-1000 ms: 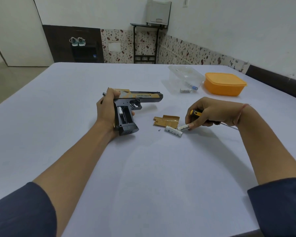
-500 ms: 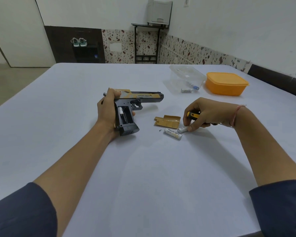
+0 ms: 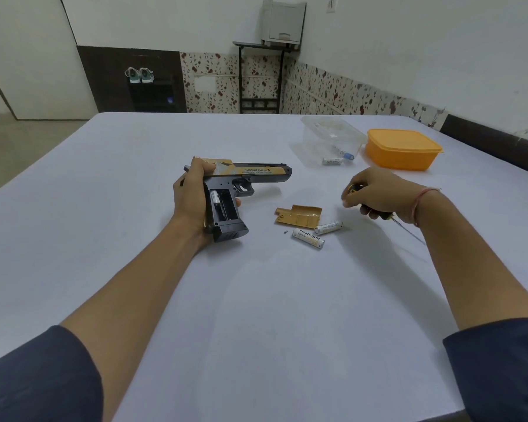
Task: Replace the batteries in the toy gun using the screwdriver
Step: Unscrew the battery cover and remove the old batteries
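The black and gold toy gun (image 3: pixel 250 173) lies on its side on the white table (image 3: pixel 256 315), barrel pointing right. My left hand (image 3: pixel 192 196) grips its handle, where the battery bay (image 3: pixel 223 205) stands uncovered with one battery inside. The gold battery cover (image 3: pixel 299 214) lies to the right of the gun, with a tiny screw (image 3: pixel 285 232) and two loose batteries (image 3: pixel 308 238) (image 3: pixel 328 227) just in front of it. My right hand (image 3: pixel 375 193) is raised above and right of them, closed around the screwdriver (image 3: pixel 384 215), whose thin shaft points back to the right.
At the back right stand a clear plastic container (image 3: pixel 333 138) and a closed orange box (image 3: pixel 403 149). Another battery (image 3: pixel 332 161) and a small blue-capped item (image 3: pixel 346 154) lie at the clear container's front.
My right hand has let go of the battery it held at the table, left it beside the other one, and lifted away up and to the right. The left hand and gun stayed put.
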